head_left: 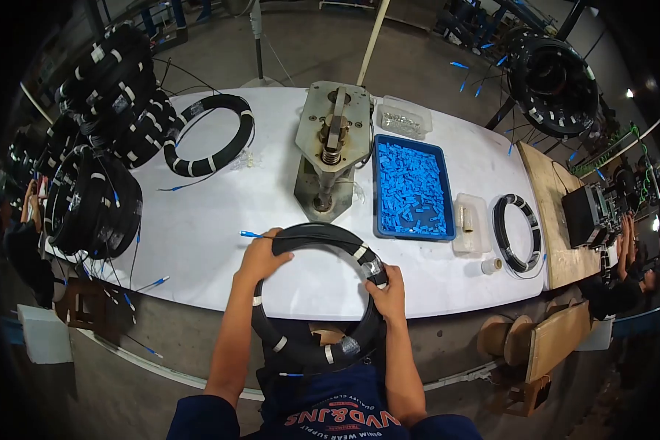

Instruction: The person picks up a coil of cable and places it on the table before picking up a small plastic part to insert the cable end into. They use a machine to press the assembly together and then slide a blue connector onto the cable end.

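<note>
My left hand (262, 257) is closed around the upper left of a coil of black cable (328, 236) bound with white ties. My right hand (389, 292) grips its right side, beside a clear plastic wrapping (372, 268). The coil is tilted over the table's near edge, its lower part in front of my shirt. A blue cable connector (250, 234) sticks out left of my left hand, and another connector (292, 375) hangs below the coil. Just beyond the coil stands a metal hand press (334, 147) on the white table (198, 242).
A blue tray (376, 213) of small blue parts stands right of the press, near clear plastic boxes (468, 246). One coil (246, 136) lies back left, another (500, 227) at right. Stacked coils (128, 209) crowd the left edge. People work at both sides.
</note>
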`<state>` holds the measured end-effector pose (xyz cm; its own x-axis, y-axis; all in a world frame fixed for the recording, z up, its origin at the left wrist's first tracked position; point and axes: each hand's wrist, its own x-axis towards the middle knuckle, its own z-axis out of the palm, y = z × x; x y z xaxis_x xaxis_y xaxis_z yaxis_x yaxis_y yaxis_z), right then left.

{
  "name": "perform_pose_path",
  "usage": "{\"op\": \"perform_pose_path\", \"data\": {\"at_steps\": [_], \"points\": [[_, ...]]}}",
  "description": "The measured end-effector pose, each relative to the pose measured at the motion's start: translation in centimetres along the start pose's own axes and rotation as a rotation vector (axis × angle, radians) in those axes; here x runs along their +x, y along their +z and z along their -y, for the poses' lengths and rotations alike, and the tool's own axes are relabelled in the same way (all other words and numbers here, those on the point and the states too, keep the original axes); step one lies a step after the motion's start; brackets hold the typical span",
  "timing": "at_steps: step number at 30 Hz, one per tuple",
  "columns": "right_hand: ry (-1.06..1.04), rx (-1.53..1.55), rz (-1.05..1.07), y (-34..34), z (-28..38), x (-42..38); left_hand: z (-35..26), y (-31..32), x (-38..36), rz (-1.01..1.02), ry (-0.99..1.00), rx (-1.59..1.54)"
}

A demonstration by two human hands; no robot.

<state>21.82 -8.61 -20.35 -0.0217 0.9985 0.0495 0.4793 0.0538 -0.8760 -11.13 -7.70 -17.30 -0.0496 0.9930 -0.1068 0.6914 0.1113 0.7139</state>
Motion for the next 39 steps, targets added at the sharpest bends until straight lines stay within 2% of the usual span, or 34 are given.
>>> {"op": "perform_pose_path", "data": {"at_steps": [2, 4, 6, 8, 9, 14, 18, 23, 29, 32, 35, 36, 38, 39], "points": [[-0.127, 0.083, -0.003, -0.2, 0.4, 0.5, -1.2, -1.3, -0.8, -0.052, -0.009, -0.036], [-0.157, 0.075, 0.004, -1.0, 3.6, 1.3, -0.8, -1.9, -1.2, -0.116, 0.100, -0.110], [-0.257, 0.035, 0.025, -1.7, 5.2, 2.5, -2.1, -3.0, -2.0, -0.124, 0.066, -0.147], [-0.334, 0.048, 0.001, -2.0, 7.0, 3.6, -2.5, -3.8, -2.3, -0.220, 0.068, -0.158], [-0.297, 0.055, 0.042, -2.4, 7.8, 4.1, -3.0, -4.2, -2.4, -0.265, 0.108, -0.151], [-0.414, 0.104, -0.005, -3.3, 11.4, 7.4, -5.5, -6.9, -1.5, -0.374, 0.142, -0.142], [-0.519, 0.160, -0.044, -4.4, 14.4, 8.8, -7.5, -8.3, -0.1, -0.522, 0.275, -0.144], [-0.493, 0.192, -0.085, -4.2, 14.5, 9.3, -8.0, -7.8, 1.0, -0.567, 0.272, -0.152], [-0.569, 0.185, -0.148, -3.9, 13.3, 9.5, -7.8, -6.9, 1.1, -0.640, 0.289, -0.159], [-0.618, 0.158, -0.154, -4.3, 13.7, 9.2, -6.2, -6.1, 1.4, -0.733, 0.412, -0.174], [-0.445, 0.189, -0.067, -4.6, 14.1, 8.3, -5.7, -6.2, 0.7, -0.728, 0.423, -0.254], [-0.455, 0.194, -0.070, -4.9, 14.8, 8.0, -5.8, -6.2, 0.4, -0.732, 0.395, -0.268], [-0.287, 0.133, 0.025, -5.4, 15.7, 7.6, -6.1, -6.2, -0.3, -0.716, 0.368, -0.357], [-0.325, 0.043, 0.008, -5.4, 15.8, 7.8, -6.0, -6.1, -0.6, -0.719, 0.377, -0.356]]}}
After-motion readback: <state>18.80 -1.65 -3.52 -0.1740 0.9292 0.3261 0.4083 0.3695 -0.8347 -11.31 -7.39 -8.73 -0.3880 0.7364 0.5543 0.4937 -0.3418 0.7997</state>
